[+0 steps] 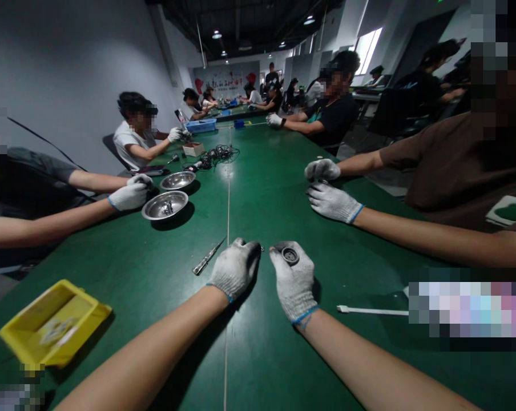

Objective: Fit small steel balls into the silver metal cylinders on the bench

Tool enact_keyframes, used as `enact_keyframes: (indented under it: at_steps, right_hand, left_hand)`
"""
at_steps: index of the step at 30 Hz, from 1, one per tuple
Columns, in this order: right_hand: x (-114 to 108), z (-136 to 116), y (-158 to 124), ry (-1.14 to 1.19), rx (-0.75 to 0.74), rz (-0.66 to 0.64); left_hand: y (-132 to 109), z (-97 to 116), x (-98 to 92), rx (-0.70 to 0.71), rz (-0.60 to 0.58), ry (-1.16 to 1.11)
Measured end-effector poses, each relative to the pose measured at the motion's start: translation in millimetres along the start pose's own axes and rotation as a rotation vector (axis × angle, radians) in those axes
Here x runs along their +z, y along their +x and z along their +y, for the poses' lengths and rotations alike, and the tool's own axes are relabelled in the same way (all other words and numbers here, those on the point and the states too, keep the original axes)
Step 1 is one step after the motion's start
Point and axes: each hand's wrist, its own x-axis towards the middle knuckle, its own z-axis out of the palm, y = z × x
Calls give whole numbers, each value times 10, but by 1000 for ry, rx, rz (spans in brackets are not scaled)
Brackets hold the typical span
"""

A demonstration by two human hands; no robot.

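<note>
My right hand (294, 279), in a white knit glove with dark-stained fingers, is closed around a small round dark cap (290, 256). The cap's ringed face, with small marks inside, points up. To its left, my left hand (236, 269), gloved alike, is curled with its fingertips down at the green table. A tiny shiny metal piece (262, 249) shows just beside those fingertips; whether they hold anything is hidden. A screwdriver (207, 258) with a clear handle lies just left of my left hand, its tip pointing away from me.
At the left stands a yellow bin (55, 325) with small pale parts. Two metal bowls (166, 206) sit farther off, before a tangle of black cables (217, 156). A white cable (371, 311) lies at the right. Gloved co-workers' hands (333, 201) work on both sides.
</note>
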Motion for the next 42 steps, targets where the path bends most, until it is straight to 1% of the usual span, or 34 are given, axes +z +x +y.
enact_keyframes:
  at_steps: [2, 8, 15, 18, 22, 25, 27, 30, 33, 35, 37, 39, 42]
  right_hand:
    - [5, 3, -2, -7, -13, -9]
    - [24, -26, -4, -13, -26, -57]
    - [26, -52, -18, -68, -41, -140]
    - [27, -72, -30, -63, -36, -131]
    - [26, -112, -43, -14, 38, -80]
    - [31, -132, -45, 1, 66, -71]
    - [42, -135, -44, -12, 47, -75]
    - [61, -121, -47, -57, -7, -96]
    - [68, -100, -59, -115, -37, -161]
    - [60, -94, -69, -142, -50, -209]
    - [43, -100, -77, -150, -67, -248]
    - [23, -119, -82, -139, -90, -281]
    - [-2, -163, -80, -80, -127, -366]
  left_hand:
    - [50, -3, -7, -24, -14, -20]
    - [100, 3, 16, -93, 46, -66]
    - [115, -2, 28, -116, 68, -137]
    - [121, -2, 38, -107, 75, -167]
    - [136, -15, 66, -99, 102, -226]
    - [134, -51, 82, -98, 138, -315]
    - [96, -89, 81, -106, 163, -401]
    - [-42, -147, 70, -121, 190, -526]
    - [-227, -172, 64, -155, 223, -697]
    - [-326, -161, 63, -177, 284, -792]
    - [-387, -134, 56, -178, 369, -792]
    - [-412, -106, 43, -161, 446, -734]
    - [-421, -80, 21, -126, 507, -672]
